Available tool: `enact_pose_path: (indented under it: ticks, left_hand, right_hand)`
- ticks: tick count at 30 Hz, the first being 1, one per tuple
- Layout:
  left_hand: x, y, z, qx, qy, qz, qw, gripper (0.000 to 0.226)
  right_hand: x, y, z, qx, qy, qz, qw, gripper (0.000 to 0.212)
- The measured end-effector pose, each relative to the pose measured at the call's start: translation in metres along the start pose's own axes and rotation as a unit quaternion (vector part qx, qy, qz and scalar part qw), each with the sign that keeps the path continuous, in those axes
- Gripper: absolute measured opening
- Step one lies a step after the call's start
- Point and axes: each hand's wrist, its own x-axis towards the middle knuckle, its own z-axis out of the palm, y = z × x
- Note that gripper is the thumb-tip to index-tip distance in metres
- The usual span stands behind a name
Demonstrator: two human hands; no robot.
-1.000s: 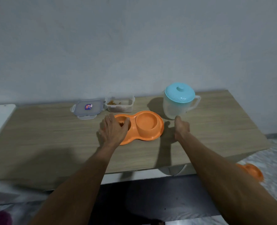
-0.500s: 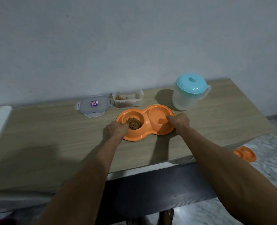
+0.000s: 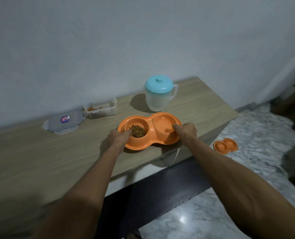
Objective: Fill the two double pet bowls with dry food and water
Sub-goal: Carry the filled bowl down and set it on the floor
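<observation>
The left grip (image 3: 118, 137) and right grip (image 3: 186, 131) each clasp 1 end of the orange double bowl (image 3: 139, 147), likely to move it. The next move calls for a level lift, keeping the kibble (image 3: 137, 131) in.

The sticker (image 3: 64, 119) on the lid (image 3: 56, 125) is unreadable.

Wooden table (image 3: 39, 157), marble floor (image 3: 264, 128)

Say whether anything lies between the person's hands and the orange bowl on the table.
Nothing visible does. The left hand grips the orange bowl at the rim of the cup holding dry food, and the right hand grips the rim of the other cup.
</observation>
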Motion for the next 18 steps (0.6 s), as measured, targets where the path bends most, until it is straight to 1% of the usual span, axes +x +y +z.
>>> enact_pose_path:
  ticks: [4,6,10,11,16,18]
  left_hand:
    - [-0.034,0.023,0.05,-0.016,-0.021,0.034,0.999,0.044]
    - [-0.055,0.036,0.081,-0.014,-0.032,0.046,0.998,0.048]
    - [-0.106,0.061,0.148,0.014,-0.044,0.076,0.996,0.051]
    - [-0.118,0.066,0.167,0.019,-0.048,0.082,0.995,0.051]
    - [-0.178,0.092,0.255,0.027,-0.064,0.098,0.993,0.053]
    - [-0.201,0.1,0.288,0.025,-0.073,0.104,0.992,0.051]
  right_hand:
    - [0.021,0.019,-0.064,0.027,0.017,-0.004,0.999,0.054]
    - [0.036,0.033,-0.101,0.037,0.031,-0.001,0.999,0.057]
    - [0.071,0.067,-0.18,0.056,0.053,0.004,0.997,0.07]
    - [0.078,0.076,-0.201,0.063,0.053,0.008,0.997,0.069]
    - [0.114,0.115,-0.298,0.074,0.076,0.003,0.994,0.046]
    - [0.129,0.131,-0.333,0.079,0.088,0.007,0.993,0.047]
